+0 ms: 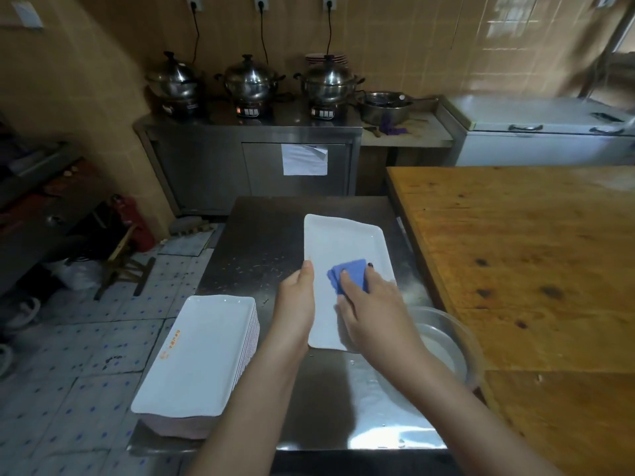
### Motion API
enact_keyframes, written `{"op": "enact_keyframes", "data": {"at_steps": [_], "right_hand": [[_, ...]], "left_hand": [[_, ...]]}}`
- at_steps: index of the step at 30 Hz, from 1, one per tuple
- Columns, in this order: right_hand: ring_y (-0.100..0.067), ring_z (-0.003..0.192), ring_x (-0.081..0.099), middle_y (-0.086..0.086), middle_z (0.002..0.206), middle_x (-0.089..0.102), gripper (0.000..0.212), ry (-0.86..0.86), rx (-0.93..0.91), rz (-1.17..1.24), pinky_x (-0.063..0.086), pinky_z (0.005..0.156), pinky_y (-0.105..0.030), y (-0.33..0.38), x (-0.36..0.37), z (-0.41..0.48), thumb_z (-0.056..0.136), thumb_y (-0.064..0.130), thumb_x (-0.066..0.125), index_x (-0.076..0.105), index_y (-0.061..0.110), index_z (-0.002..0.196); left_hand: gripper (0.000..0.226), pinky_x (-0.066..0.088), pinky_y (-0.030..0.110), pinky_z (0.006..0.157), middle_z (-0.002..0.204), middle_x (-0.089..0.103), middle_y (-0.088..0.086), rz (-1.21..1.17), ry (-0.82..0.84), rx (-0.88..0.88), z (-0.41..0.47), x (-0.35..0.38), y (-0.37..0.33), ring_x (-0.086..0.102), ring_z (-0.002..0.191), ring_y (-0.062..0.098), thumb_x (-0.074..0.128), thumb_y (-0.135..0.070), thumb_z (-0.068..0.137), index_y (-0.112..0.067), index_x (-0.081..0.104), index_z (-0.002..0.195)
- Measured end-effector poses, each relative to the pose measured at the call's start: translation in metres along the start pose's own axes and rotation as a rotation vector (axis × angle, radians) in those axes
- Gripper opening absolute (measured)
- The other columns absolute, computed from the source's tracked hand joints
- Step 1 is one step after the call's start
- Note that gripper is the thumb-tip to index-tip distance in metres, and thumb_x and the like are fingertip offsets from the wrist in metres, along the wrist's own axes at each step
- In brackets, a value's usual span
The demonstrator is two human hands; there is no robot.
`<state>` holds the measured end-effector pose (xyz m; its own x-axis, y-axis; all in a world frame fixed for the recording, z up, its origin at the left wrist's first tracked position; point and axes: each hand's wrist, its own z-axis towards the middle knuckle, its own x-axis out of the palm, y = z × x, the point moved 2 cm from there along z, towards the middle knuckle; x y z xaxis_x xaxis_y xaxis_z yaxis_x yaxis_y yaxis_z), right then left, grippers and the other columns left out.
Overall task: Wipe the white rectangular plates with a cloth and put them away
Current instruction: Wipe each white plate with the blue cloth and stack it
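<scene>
A white rectangular plate (340, 245) lies lengthwise on the steel table (264, 235). My left hand (297, 304) grips the plate's left edge, thumb on the rim. My right hand (372, 307) presses a folded blue cloth (350, 274) onto the middle of the plate, fingers laid over it. A stack of several white rectangular plates (202, 352) stands at the table's near left corner, its top plate bearing an orange mark.
A clear bowl of water (446, 341) sits by my right forearm. A wooden table (532, 269) adjoins on the right. Behind stand a steel cabinet (254, 166) with three lidded pots (251, 80) and a white chest freezer (543, 132). Tiled floor lies left.
</scene>
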<state>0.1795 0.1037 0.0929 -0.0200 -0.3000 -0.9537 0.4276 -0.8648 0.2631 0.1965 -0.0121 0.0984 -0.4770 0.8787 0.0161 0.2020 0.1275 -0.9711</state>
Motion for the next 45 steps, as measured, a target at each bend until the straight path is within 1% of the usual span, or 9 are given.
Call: {"op": "enact_keyframes", "data": {"at_steps": [3,6,9,14,21,27,36,41,45], "right_hand": [[-0.031,0.116,0.045,-0.009,0.125,0.047,0.037,-0.043,0.02,0.199,0.039,0.089,-0.03,0.002,-0.009,0.005,0.094,0.018,0.043,0.053,0.021,0.129],[-0.025,0.119,0.047,-0.007,0.13,0.05,0.05,-0.041,0.169,0.355,0.039,0.092,-0.03,-0.009,-0.015,0.007,0.094,0.015,0.052,0.04,0.025,0.141],[-0.018,0.099,0.055,0.003,0.101,0.058,0.058,0.006,0.304,0.535,0.038,0.076,-0.023,-0.018,-0.015,0.01,0.086,0.017,0.066,0.042,0.017,0.139],[-0.012,0.07,0.063,0.005,0.075,0.067,0.011,0.153,0.337,0.772,0.043,0.055,-0.022,-0.026,-0.01,0.009,0.078,0.02,0.074,0.065,0.014,0.081],[-0.024,0.094,0.064,-0.007,0.101,0.066,0.008,0.379,0.408,1.295,0.048,0.084,-0.046,-0.039,0.007,0.002,0.09,0.014,0.061,0.058,0.017,0.097],[-0.025,0.084,0.065,-0.012,0.097,0.068,0.015,0.404,0.606,1.533,0.054,0.075,-0.041,-0.045,0.051,-0.001,0.094,0.012,0.055,0.054,0.012,0.109],[-0.043,0.104,0.061,-0.028,0.111,0.063,0.024,0.373,0.77,1.48,0.046,0.096,-0.056,-0.052,0.097,-0.002,0.091,0.002,0.058,0.055,-0.004,0.113],[-0.041,0.1,0.063,-0.024,0.103,0.066,0.008,0.363,0.804,1.451,0.048,0.093,-0.053,-0.056,0.108,0.003,0.089,0.001,0.059,0.059,-0.002,0.097],[-0.038,0.099,0.064,-0.022,0.105,0.066,0.019,0.353,0.824,1.43,0.051,0.09,-0.049,-0.06,0.114,0.006,0.088,0.002,0.062,0.057,-0.002,0.106]], "left_hand": [[0.038,0.054,0.037,0.077,0.086,0.071,0.002,-0.013,0.002,-0.01,-0.003,0.0,0.006,0.068,0.084,0.026,0.036,-0.041,0.099,-0.022,0.065,0.082],[0.038,0.054,0.031,0.071,0.083,0.071,-0.003,0.013,-0.002,0.0,-0.004,-0.004,0.01,0.069,0.08,0.02,0.036,-0.045,0.098,-0.024,0.065,0.082],[0.037,0.055,0.032,0.073,0.086,0.073,-0.003,-0.007,0.012,-0.012,-0.005,-0.005,0.015,0.069,0.081,0.019,0.038,-0.044,0.097,-0.022,0.066,0.087],[0.04,0.056,0.039,0.076,0.083,0.073,0.0,0.003,0.017,-0.046,-0.005,-0.014,0.034,0.071,0.08,0.022,0.038,-0.047,0.097,-0.024,0.068,0.085],[0.04,0.052,0.022,0.049,0.074,0.074,-0.003,0.02,0.023,-0.167,-0.001,-0.032,0.085,0.072,0.066,0.017,0.04,-0.046,0.096,-0.021,0.069,0.083],[0.037,0.053,0.044,0.085,0.098,0.067,0.005,0.173,0.006,-0.269,0.009,-0.045,0.142,0.065,0.091,0.025,0.035,-0.046,0.098,-0.018,0.059,0.103],[0.037,0.046,0.04,0.093,0.111,0.06,0.01,0.287,0.016,-0.311,0.035,-0.044,0.188,0.058,0.1,0.023,0.033,-0.042,0.099,-0.012,0.052,0.11],[0.041,0.039,0.032,0.075,0.109,0.061,0.014,0.752,-0.008,-0.217,0.049,-0.044,0.2,0.055,0.096,0.03,0.027,-0.04,0.099,-0.01,0.054,0.105],[0.044,0.045,0.035,0.083,0.113,0.064,0.01,1.119,0.091,-0.1,0.06,-0.047,0.203,0.058,0.103,0.032,0.027,-0.041,0.098,-0.013,0.059,0.109]]}}
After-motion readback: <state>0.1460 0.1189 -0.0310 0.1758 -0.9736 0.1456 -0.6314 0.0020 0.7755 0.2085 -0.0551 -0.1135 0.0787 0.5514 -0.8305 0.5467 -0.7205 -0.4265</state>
